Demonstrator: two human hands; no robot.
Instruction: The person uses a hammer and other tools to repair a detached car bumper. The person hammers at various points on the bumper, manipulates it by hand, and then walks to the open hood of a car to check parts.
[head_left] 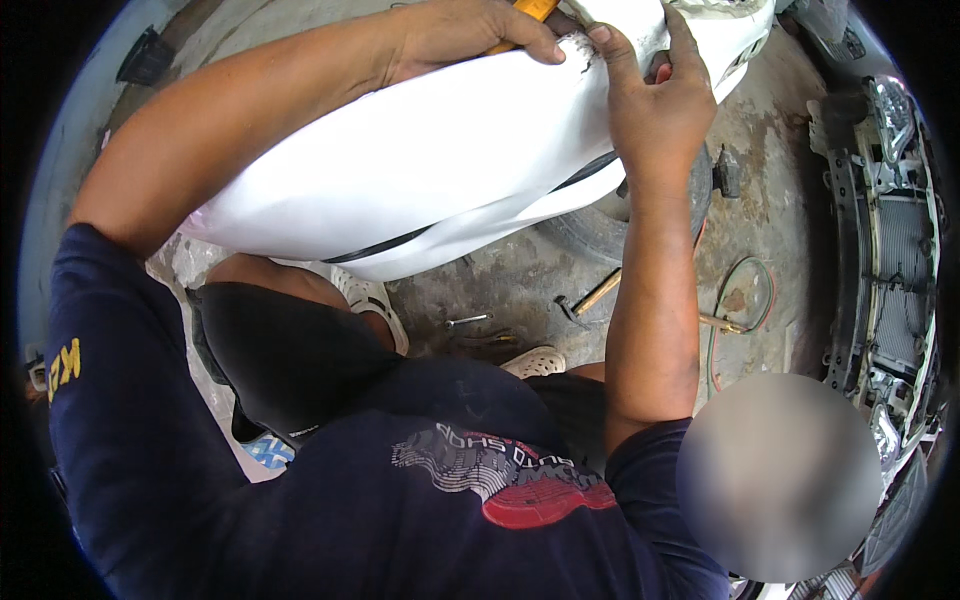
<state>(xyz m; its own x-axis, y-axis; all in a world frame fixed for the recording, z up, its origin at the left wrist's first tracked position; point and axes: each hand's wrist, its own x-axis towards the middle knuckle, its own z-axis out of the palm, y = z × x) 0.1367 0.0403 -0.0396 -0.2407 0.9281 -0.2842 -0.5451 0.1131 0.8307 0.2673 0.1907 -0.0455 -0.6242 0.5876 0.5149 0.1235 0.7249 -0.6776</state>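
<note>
A long white car body panel (pixel 400 160), like a bumper cover, slants across in front of me, with a black strip along its near side. On its upper edge is a dark, rough damaged spot (pixel 580 50). My left hand (pixel 475 35) is closed at the far edge, just left of that spot, around a yellow-orange tool (pixel 537 8) whose kind is partly hidden. Right of the damage, my right hand (pixel 660 95) grips the panel, its thumb close to the rough spot. The fingers curled behind the edge are mostly hidden.
A tyre (pixel 590 232) lies under the panel's right part. On the concrete floor are a hammer (pixel 598 292), a wrench (pixel 468 320) and a looped hose (pixel 772 290). A car's exposed front with its radiator (pixel 905 240) stands at right. A black container (pixel 147 55) is far left.
</note>
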